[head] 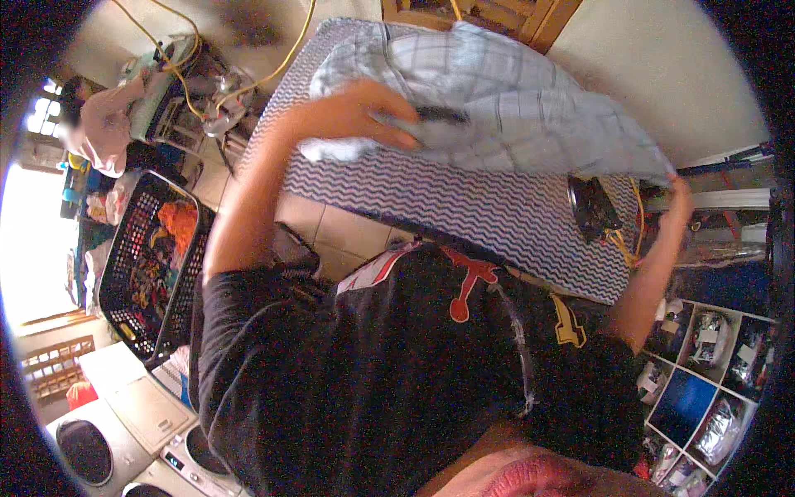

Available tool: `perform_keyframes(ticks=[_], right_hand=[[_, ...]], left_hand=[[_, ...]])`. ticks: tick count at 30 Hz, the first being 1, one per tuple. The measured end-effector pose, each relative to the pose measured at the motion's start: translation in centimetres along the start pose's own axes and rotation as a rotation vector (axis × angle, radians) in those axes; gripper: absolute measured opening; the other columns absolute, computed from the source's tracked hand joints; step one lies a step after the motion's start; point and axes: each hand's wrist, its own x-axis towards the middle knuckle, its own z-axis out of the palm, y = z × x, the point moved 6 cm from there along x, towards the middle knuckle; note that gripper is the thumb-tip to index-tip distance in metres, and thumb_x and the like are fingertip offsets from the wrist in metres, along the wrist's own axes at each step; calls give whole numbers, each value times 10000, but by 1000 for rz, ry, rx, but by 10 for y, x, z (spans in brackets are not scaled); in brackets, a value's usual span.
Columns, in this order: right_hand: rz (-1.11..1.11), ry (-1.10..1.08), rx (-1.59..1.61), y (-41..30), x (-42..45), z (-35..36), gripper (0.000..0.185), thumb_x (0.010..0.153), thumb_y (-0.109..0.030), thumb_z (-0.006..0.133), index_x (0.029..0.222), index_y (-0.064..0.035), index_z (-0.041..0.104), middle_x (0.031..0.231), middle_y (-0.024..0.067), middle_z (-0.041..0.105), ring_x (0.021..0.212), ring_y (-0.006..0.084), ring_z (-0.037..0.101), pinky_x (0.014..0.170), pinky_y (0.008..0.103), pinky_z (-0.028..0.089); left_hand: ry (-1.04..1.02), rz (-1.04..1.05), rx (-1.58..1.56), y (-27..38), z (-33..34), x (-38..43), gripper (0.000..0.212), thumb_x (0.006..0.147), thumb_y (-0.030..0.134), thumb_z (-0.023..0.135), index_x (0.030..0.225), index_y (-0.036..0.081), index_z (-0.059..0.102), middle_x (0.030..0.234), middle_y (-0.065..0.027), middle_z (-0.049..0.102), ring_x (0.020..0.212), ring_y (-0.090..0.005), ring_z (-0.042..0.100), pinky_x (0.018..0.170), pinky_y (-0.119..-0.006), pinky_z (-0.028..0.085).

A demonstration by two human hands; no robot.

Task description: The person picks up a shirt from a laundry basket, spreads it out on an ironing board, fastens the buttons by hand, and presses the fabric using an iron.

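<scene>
A light-blue checked cloth garment [497, 112] lies loosely spread over the far part of an ironing surface with a zigzag-patterned cover [435, 192]. My left hand [366, 115], blurred, is over the garment's left part with fingers apart; whether it touches the fabric is unclear. Just past its fingertips is a dark strip [442, 115] that I cannot identify. At the right end, my right hand [678, 186] pinches the garment's edge. Between that hand and my body, a black clothes iron [593, 205] rests on the cover, partly under the fabric's edge, with a yellow cord [621, 248] beside it.
A black plastic laundry basket [152, 267] of clothes stands left. Front-loading machines [87, 447] are at lower left. Another person [105, 124] works at a table at upper left. Yellow cables [279, 68] hang there. Right are a wall and cubby shelves [689, 373] of bagged items.
</scene>
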Motion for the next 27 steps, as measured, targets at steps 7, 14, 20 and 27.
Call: perform_keyframes(ticks=[7,14,20,27], right_hand=[[-767,-254,-767,63,-156,139,265,629,-7,524,887,-38,573,858,137,559,864,320,505,780,380,388],[-715,-849,-327,59,-308,268,257,669,-111,589,914,-40,560,947,119,522,946,286,464,832,386,357],[-1070,-994,-758,68,-332,301,186,708,-228,577,828,-88,557,861,71,552,907,237,475,835,424,286],[-863,-1090,-941,48,-323,265,174,699,-206,563,846,-114,581,762,91,591,806,242,544,782,433,295]], left_hand=[[303,43,-84,-77,203,-4,372,695,127,591,1056,64,527,1070,-143,513,976,-324,484,864,-377,378],[1113,-993,-284,-289,192,-165,414,729,124,581,1105,5,458,845,-103,578,717,-184,518,652,-277,421],[654,-897,-985,-274,175,-131,252,773,221,572,917,16,544,812,-60,567,694,-107,511,579,-247,405],[1116,-330,-1883,-261,187,-131,196,857,125,395,892,0,542,893,-65,590,843,-164,556,722,-294,473]])
